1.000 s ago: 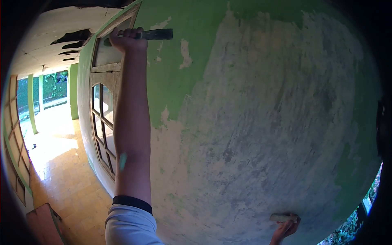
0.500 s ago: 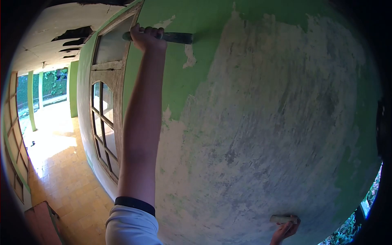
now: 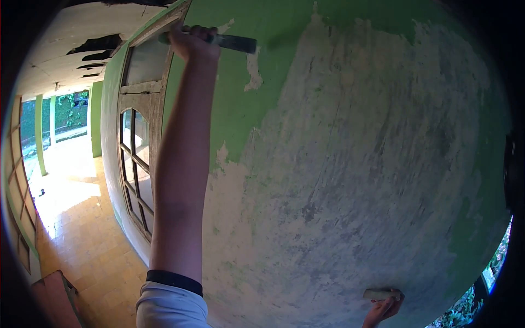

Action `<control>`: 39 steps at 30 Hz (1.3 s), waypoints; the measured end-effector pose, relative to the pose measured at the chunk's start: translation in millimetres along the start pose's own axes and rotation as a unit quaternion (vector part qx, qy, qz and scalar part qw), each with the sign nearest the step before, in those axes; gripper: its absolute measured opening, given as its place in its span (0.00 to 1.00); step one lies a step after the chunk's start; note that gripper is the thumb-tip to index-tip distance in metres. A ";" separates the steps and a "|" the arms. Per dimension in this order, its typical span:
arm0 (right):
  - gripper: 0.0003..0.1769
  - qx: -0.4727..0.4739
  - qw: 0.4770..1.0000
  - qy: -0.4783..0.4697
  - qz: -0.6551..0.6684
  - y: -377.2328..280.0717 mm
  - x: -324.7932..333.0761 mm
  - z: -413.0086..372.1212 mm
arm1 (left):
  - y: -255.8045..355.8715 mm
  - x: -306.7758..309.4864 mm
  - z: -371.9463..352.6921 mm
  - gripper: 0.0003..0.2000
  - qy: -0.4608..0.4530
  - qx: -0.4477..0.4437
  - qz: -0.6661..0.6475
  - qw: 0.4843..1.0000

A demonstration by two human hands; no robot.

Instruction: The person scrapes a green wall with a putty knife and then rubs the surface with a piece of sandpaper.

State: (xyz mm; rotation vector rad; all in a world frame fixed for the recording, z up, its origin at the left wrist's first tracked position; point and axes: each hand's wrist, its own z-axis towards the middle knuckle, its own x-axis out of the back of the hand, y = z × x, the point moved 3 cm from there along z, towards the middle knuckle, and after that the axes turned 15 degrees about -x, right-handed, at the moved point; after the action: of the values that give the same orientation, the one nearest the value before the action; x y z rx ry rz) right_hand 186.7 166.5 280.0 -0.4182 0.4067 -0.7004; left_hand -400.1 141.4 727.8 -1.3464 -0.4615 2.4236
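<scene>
My left hand [image 3: 194, 42] is raised high at the end of an outstretched arm, fingers wrapped round the handle of a scraper [image 3: 238, 43]. Its flat, dark blade points right over green paint, beside a small bare patch. The wall [image 3: 350, 147] is largely stripped to rough grey-white plaster, with green paint left along the top and right. Low on the right, my right hand [image 3: 385, 309] grips a pale, flat block-like piece [image 3: 381, 294] close to the plaster. What this piece is I cannot tell.
A weathered wooden door frame [image 3: 156, 115] with glass panes stands just left of my raised arm. Beyond lies a yellow tiled floor [image 3: 93, 218] with a reddish bench [image 3: 54, 298]. The ceiling [image 3: 49, 49] has broken holes. Plants show at the lower right edge.
My left hand and the scraper have shifted slightly up and left, and the blade now tilts down to the right. My right hand has barely moved.
</scene>
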 end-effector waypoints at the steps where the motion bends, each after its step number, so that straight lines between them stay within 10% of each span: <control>1: 0.15 0.000 1.000 0.000 0.000 -1.2 -0.6 0.7 | 7.7 -1.7 6.8 0.09 -0.021 -0.029 -0.022 0.999; 4: 0.25 -0.173 0.971 -0.077 0.148 -1.0 -5.0 2.7 | 16.6 7.2 15.5 0.10 0.024 -0.023 -0.049 0.998; 39: 0.26 -0.182 0.975 -0.083 0.097 6.1 5.0 2.7 | 29.9 5.3 13.4 0.10 0.030 -0.004 -0.009 0.999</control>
State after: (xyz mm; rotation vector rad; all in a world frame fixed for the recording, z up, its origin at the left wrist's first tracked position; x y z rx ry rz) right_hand 194.7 167.9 278.1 -0.7684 0.4109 -0.3955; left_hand -418.0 115.4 717.6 -1.4096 -0.4668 2.3622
